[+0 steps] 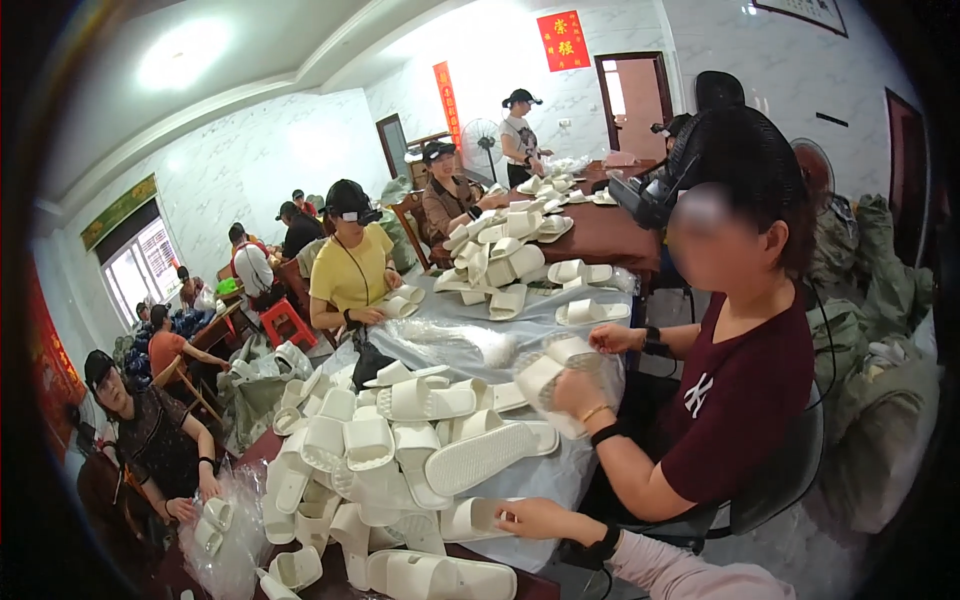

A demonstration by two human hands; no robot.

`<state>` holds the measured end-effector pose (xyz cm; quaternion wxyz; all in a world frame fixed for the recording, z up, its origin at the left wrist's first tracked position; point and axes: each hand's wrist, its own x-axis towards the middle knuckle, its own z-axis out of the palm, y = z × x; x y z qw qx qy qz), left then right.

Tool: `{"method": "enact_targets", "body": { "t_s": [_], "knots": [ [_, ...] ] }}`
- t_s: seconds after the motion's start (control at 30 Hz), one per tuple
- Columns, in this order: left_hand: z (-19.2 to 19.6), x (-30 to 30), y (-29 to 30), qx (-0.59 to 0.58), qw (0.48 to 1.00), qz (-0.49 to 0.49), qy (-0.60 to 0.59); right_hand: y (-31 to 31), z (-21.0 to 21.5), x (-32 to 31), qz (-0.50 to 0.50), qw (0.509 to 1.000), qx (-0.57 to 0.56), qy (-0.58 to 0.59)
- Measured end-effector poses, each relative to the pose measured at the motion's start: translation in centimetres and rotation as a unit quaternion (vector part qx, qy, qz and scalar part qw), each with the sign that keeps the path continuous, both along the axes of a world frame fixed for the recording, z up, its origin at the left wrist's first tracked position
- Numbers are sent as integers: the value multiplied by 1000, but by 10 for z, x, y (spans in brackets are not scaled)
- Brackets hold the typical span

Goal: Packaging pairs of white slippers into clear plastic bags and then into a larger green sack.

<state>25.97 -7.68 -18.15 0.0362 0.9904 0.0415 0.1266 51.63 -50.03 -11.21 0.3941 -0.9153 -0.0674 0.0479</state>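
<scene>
We note white marble-patterned walls [270, 150], a round ceiling light [180, 55], a barred window [140, 265] at left, red hanging banners [563, 40], a brown doorway [635, 100], dark wooden tables [600, 235], and a red stool [283, 322].

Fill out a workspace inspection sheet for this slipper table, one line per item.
Surface: long table under a pale plastic sheet.
Job's things: heap of white slippers; one slipper at the right hand.
Clutter: clear plastic bags at the table's left end.
Hands: right hand rests on the slipper, wrist in a dark band; left hand not in view.
Cables: thin lead hangs behind the neighbour in a maroon shirt.
Surroundings: other seated workers, standing fan, stuffed sacks on the right.
</scene>
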Motion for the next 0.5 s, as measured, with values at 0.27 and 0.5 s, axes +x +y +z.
{"method": "enact_targets", "body": {
  "t_s": [0.27, 0.5],
  "knots": [
    [43, 4, -14, 145, 973, 24, 180, 24, 20, 9, 55, 995, 71, -46],
    [30, -8, -7, 36, 993, 24, 112, 29, 32, 12, 58, 991, 95, -79]
  ]
}}
